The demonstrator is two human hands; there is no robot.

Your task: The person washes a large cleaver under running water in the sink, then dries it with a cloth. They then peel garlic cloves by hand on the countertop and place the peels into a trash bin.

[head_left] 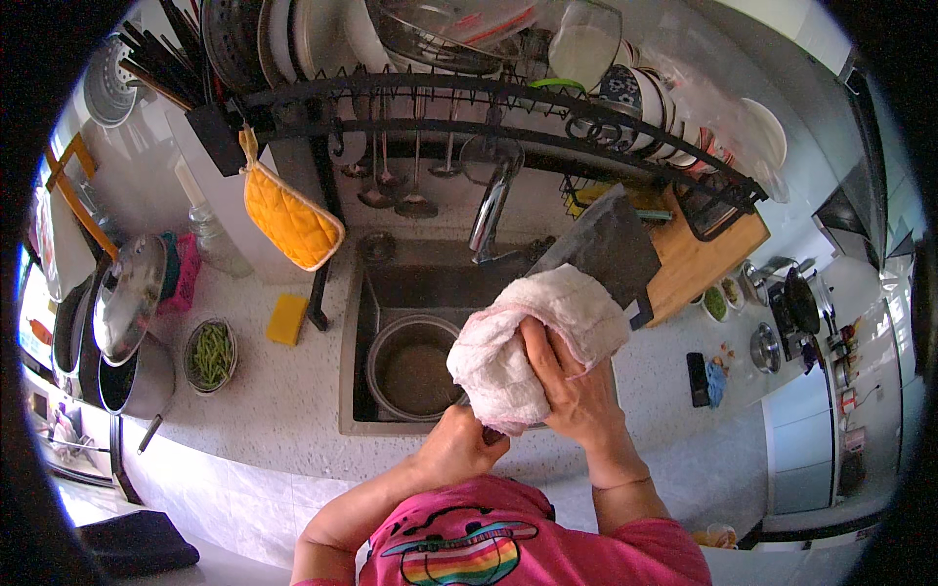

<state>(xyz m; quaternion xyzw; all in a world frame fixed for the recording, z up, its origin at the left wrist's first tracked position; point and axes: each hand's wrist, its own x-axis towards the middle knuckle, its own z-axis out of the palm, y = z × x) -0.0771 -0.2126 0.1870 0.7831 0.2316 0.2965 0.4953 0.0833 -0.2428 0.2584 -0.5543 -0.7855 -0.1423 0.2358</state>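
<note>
My left hand (pixel 460 448) is closed around a dark handle (pixel 494 436) in front of the sink. What the handle belongs to is mostly hidden under a bunched white cloth (pixel 506 366) with pink edging. With its fingers pressed into the cloth, my right hand (pixel 575 395) holds it over the sink's right side. Below and to the left, a round metal pot (pixel 375 366) sits in the sink basin (pixel 353 329). Behind the cloth rises a flat dark grey panel (pixel 608 234); its lower part is covered.
A chrome faucet (pixel 492 212) stands behind the sink under a black dish rack (pixel 440 132). Left are a yellow sponge (pixel 286 319), a bowl of green beans (pixel 210 355) and a saucepan (pixel 150 381). A wooden cutting board (pixel 703 249) leans at right, beyond which lies a phone (pixel 698 379).
</note>
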